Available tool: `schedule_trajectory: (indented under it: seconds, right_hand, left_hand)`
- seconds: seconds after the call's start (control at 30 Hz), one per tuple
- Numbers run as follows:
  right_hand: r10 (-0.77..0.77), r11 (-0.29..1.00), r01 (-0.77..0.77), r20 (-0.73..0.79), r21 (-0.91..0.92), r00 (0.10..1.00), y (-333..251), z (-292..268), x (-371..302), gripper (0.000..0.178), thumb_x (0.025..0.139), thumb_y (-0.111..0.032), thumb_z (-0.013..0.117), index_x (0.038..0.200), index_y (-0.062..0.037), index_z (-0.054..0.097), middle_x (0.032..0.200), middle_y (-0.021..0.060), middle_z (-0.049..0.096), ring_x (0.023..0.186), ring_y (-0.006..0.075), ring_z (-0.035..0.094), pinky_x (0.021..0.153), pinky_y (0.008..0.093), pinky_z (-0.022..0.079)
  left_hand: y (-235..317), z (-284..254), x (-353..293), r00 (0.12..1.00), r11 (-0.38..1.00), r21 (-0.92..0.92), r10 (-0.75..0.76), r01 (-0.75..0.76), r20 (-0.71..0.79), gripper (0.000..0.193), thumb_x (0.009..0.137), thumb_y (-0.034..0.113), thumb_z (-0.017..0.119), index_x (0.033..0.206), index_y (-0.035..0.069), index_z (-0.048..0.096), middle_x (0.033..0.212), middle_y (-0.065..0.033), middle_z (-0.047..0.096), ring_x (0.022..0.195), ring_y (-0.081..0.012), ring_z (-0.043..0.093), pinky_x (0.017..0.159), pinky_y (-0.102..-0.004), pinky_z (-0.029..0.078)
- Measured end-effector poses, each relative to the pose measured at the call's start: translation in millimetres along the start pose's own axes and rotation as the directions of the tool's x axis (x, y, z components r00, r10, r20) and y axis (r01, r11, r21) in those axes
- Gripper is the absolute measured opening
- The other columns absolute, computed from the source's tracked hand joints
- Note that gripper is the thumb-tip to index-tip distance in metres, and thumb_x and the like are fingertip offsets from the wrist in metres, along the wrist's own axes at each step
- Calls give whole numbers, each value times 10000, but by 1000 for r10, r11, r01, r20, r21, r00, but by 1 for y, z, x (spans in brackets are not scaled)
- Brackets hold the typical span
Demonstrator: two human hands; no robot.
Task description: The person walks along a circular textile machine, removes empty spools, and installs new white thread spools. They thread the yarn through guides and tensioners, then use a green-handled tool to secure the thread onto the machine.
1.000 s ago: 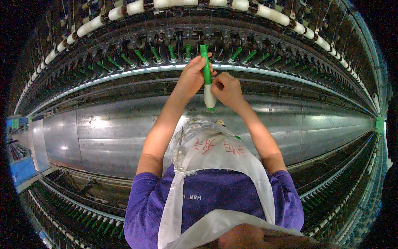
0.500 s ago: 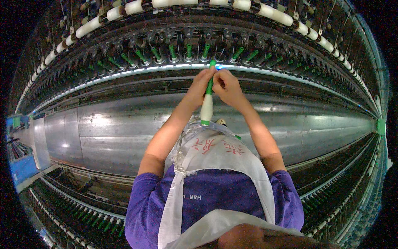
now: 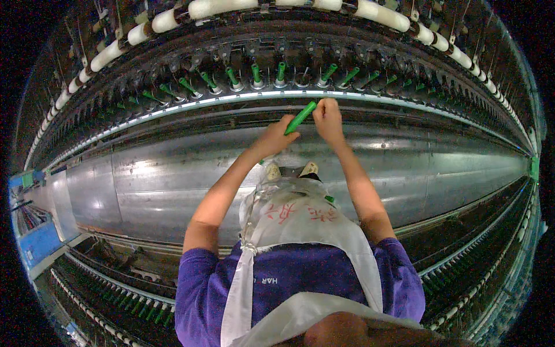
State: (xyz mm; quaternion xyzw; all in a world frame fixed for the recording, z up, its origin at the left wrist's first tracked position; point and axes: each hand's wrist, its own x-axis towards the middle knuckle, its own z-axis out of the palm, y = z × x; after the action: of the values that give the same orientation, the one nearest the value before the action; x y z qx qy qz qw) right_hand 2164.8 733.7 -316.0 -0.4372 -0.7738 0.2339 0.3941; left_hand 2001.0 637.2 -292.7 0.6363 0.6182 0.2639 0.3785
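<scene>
My left hand (image 3: 277,139) is closed around a bobbin whose bare green tube (image 3: 300,118) slants up and to the right out of the grip. Its lower part is hidden behind the hand and wrist. Close to the tube's upper tip, my right hand (image 3: 328,120) has its fingers pinched together; whatever they hold, if anything, is too small to make out. Beyond both hands runs a row of spindles with green tubes (image 3: 281,72). One bare spindle (image 3: 302,77) in that row carries no tube.
A pale rail (image 3: 254,94) runs along the row's front. White rollers (image 3: 222,7) line the machine above. Behind me, a second row of green tubes (image 3: 141,309) flanks the metal floor (image 3: 173,173). A blue box (image 3: 43,246) stands far left. I wear a white apron (image 3: 300,211).
The bobbin has gone from nearly upright to tilted right, and its cream yarn is now out of sight. My right hand has moved off the tube to the right; my left has shifted lower.
</scene>
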Motion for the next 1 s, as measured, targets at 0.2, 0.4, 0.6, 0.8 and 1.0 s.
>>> schedule_trajectory:
  seconds: [0.2,0.4,0.6,0.8,1.0]
  right_hand:
    - [37,999,-40,-89,-30,995,42,29,-29,54,784,-59,504,782,-16,472,721,112,495,648,248,512,569,336,416]
    - [679,-49,-531,418,846,603,109,-22,-1,114,811,-113,499,818,-12,552,651,30,522,486,132,483,459,231,416]
    - [751,184,-280,49,942,658,134,-92,42,128,816,-101,521,853,17,554,662,45,499,549,152,501,494,238,430]
    - [91,901,197,611,-387,787,120,-48,11,199,777,-230,632,912,-86,610,714,74,617,658,252,605,624,363,488]
    - [-93,920,227,383,-320,919,90,16,12,166,819,-235,560,918,-127,636,741,92,637,667,301,608,629,402,496]
  left_hand:
    - [-33,-14,-25,996,734,673,70,-94,62,443,801,121,540,1221,67,412,904,-193,596,758,-315,635,599,-414,529]
    - [-74,-53,-61,989,606,786,136,-126,54,462,767,61,522,1218,114,437,890,-125,575,714,-263,634,535,-360,529]
    - [-148,-118,-127,993,520,848,106,-105,58,450,818,100,537,1251,150,427,896,-104,563,736,-255,627,575,-343,522]
    - [-206,-112,-152,755,924,159,-176,348,-632,350,864,215,576,1159,94,429,715,-90,535,629,-224,581,542,-330,474]
    - [-211,-107,-143,382,589,-803,-724,-90,-574,263,893,285,554,937,75,402,652,-39,474,553,-142,499,485,-287,415]
